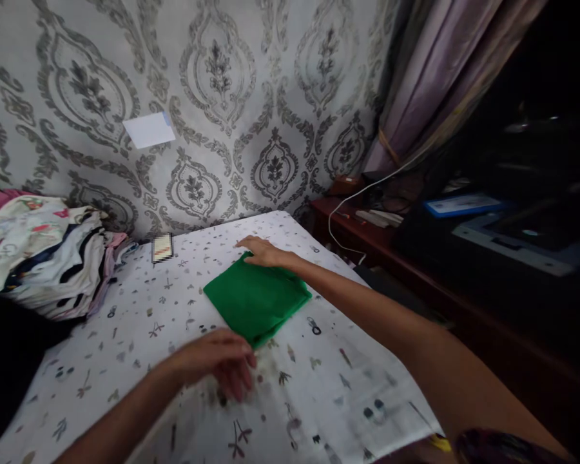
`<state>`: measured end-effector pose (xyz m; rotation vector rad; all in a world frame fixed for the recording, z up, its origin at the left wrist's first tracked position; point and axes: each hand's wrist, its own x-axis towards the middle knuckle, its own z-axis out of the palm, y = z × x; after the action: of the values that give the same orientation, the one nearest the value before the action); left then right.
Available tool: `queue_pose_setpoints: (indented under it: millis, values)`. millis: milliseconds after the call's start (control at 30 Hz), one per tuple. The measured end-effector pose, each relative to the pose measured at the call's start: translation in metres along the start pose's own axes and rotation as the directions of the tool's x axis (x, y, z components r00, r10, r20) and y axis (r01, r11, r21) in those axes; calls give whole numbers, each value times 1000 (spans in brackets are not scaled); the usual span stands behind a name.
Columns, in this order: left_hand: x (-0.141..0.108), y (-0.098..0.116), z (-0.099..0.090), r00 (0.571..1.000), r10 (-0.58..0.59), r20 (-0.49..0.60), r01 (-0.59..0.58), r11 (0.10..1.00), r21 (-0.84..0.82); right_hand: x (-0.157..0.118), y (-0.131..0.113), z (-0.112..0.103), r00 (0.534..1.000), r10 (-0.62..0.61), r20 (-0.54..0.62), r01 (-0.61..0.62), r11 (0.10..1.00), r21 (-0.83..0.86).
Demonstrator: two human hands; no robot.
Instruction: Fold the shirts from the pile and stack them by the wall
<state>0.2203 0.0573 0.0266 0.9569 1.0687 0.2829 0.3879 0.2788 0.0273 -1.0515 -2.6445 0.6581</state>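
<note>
A folded green cloth (258, 296) lies flat on a white sheet with a small print (140, 380). My right hand (265, 251) rests at the cloth's far edge, fingers stretched out past it and the thumb close to its far corner. Just by the near corner of the cloth is my left hand (220, 361). Its fingers are apart and a little blurred, with nothing seen in them. Whether the left fingertips touch the cloth I cannot tell.
A tall pile of folded clothes (62, 258) stands at the left, with a black cloth (14, 367) in front. A small framed card (162, 248) lies near the patterned wall (217, 148). On the right are a dark red desk (391, 241) and a white cable (338, 209).
</note>
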Motion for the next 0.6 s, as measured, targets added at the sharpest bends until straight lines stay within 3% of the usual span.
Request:
queue_pose_setpoints:
  millis: [67,100,133,200,267,333,400,467,600]
  values:
    - [5,26,-39,981,128,-145,-98,976,195,-50,11,6,951,59,-304,-45,998,51]
    - [13,39,-59,946,212,-243,-146,953,265,-77,15,11,897,152,-415,-113,987,117]
    - [23,52,-77,884,304,-355,-183,924,335,-104,19,18,833,272,-482,-196,960,201]
    - [52,74,-108,745,452,-491,-191,849,492,-150,22,34,705,488,-514,-345,870,353]
    - [83,89,-125,698,490,-522,-162,819,551,-179,21,48,622,656,-427,-471,750,465]
    - [109,96,-129,721,469,-511,-152,826,543,-188,18,55,589,760,-275,-546,625,558]
    - [128,99,-126,760,434,-484,-159,845,510,-181,14,55,602,790,-116,-584,535,611]
    - [138,99,-121,808,391,-440,-167,869,466,-167,12,51,619,782,-67,-618,538,574]
    - [141,99,-114,888,300,-349,-173,921,350,-146,18,44,635,755,-162,-656,639,401]
